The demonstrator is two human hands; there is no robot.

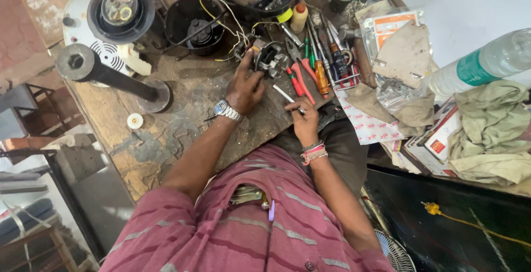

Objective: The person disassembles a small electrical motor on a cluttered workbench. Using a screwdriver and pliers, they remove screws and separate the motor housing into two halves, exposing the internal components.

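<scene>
Grip check: left hand [245, 86] clamps the small motor core [269, 58] on the worn workbench [166, 133]; right hand [304, 121] pinches a thin white probe [287, 96]. Looks like mid-repair on the windings. Next move needs a steady tip; pliers [298, 78] lie just beside.

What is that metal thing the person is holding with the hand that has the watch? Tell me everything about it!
The small motor part is a chunky block of grey metal with dark openings and what look like windings inside. It sits on the worn wooden workbench, tilted. Yellow and white wires run from it toward a black housing behind. The left hand grips its near side. Red-handled pliers lie just right of it.
</scene>
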